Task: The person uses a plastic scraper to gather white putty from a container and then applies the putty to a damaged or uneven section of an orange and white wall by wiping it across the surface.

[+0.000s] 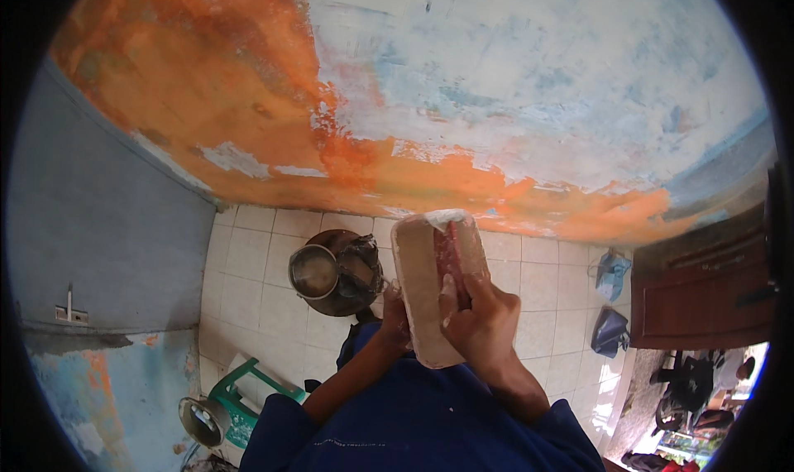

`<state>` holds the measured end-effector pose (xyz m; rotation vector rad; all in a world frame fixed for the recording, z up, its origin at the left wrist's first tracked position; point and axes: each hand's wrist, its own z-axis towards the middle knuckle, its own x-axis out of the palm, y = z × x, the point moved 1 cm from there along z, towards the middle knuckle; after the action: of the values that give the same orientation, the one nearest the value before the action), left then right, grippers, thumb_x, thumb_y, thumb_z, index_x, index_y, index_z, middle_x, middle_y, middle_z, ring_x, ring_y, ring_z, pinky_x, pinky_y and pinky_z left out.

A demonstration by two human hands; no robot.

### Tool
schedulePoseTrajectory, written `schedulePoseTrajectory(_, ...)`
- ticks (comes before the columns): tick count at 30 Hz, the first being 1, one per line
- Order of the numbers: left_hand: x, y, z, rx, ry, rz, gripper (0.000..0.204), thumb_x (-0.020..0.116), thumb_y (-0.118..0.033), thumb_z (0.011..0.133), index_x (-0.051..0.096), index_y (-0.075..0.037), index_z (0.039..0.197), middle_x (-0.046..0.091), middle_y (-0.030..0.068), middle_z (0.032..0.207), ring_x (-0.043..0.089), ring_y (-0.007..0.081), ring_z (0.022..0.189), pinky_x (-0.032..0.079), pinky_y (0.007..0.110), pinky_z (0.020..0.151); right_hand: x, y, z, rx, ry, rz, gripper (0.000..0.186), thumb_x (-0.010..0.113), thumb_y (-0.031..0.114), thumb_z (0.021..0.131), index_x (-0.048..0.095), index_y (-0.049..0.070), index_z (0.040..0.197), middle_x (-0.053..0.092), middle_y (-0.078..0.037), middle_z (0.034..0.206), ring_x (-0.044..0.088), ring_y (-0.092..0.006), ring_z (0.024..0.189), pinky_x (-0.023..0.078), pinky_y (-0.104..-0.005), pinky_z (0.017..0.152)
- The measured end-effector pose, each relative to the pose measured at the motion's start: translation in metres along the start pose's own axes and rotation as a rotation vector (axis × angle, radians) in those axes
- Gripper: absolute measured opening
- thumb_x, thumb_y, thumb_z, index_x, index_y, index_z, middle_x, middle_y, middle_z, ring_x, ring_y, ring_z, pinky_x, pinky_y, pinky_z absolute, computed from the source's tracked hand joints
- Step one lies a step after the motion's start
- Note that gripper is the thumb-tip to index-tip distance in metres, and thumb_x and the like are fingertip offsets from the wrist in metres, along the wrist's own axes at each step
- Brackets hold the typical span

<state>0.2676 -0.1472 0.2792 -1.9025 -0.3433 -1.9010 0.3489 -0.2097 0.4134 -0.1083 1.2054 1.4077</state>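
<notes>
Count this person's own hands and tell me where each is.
2. The left hand is at the left edge of the tan board, partly hidden; the right hand lies over its lower right, thumb by the reddish strip.

1. Tray (416, 286): beige-brown, rect. w/ rounded corners, pale residue along the edges. Held up in mid-air, long side running away from the body, far end leaning slightly L. L hand (397, 316) grips it at the L edge.
2. White paste (445, 217): small smeared patch at tray's far end, approx. centre to R.
3. Red tool (447, 253): long, narrow, whitish smears; lengthwise over tray's R half, far tip by the paste, near end in R hand (482, 315), thumb alongside.
</notes>
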Motion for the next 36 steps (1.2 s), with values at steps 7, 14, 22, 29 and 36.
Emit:
schedulePoseTrajectory(7,0.012,-0.001,-0.002,-0.043,-0.171,0.153,0.063,0.041,-0.049,0.091,0.04,-0.007,0.138,0.05,0.0134,0.132,0.053,0.0266,0.118,0.045,0.043,0.1,-0.023,-0.005,-0.021,0.07,0.217,-0.066,0.01,0.067,0.008,0.075,0.062,0.005,0.083,0.06,-0.015,0.061,0.059,-0.0304,0.045,0.047,-0.039,0.042)
schedulePoseTrajectory(14,0.039,-0.004,0.008,0.199,-0.224,0.802,0.055,0.04,-0.043,0.095,0.042,-0.007,0.136,0.055,0.0123,0.128,0.056,0.0249,0.116,0.047,0.04,0.099,0.007,0.001,-0.011,-0.087,0.072,0.051,0.009,0.067,0.007,0.073,0.061,0.004,0.079,0.056,-0.012,0.057,0.057,-0.0294,0.045,0.046,-0.0394,0.042)
schedulePoseTrajectory(22,0.007,-0.002,-0.003,0.028,-0.204,0.191,0.078,0.046,-0.062,0.085,0.039,-0.007,0.14,0.05,0.0145,0.135,0.054,0.0297,0.119,0.047,0.043,0.099,-0.024,0.0,-0.006,0.048,0.152,-0.152,0.012,0.066,0.0,0.074,0.056,0.002,0.067,0.055,-0.015,0.057,0.056,-0.0292,0.043,0.044,-0.0361,0.041)
schedulePoseTrajectory(29,-0.004,-0.001,0.003,0.009,-0.133,-0.061,0.062,0.043,-0.049,0.092,0.04,-0.008,0.139,0.053,0.0126,0.13,0.058,0.0267,0.112,0.047,0.043,0.098,-0.01,0.002,-0.023,-0.069,0.164,0.168,0.008,0.067,0.007,0.074,0.059,0.005,0.073,0.056,-0.011,0.056,0.054,-0.0297,0.042,0.045,-0.0399,0.041)
schedulePoseTrajectory(36,0.003,0.0,0.004,0.024,-0.058,0.043,0.063,0.046,-0.047,0.092,0.038,-0.006,0.139,0.053,0.0141,0.13,0.058,0.0257,0.112,0.049,0.041,0.097,0.004,0.001,-0.002,-0.058,-0.06,0.018,0.018,0.067,0.003,0.077,0.055,0.001,0.064,0.052,-0.015,0.053,0.055,-0.0307,0.043,0.042,-0.0361,0.041)
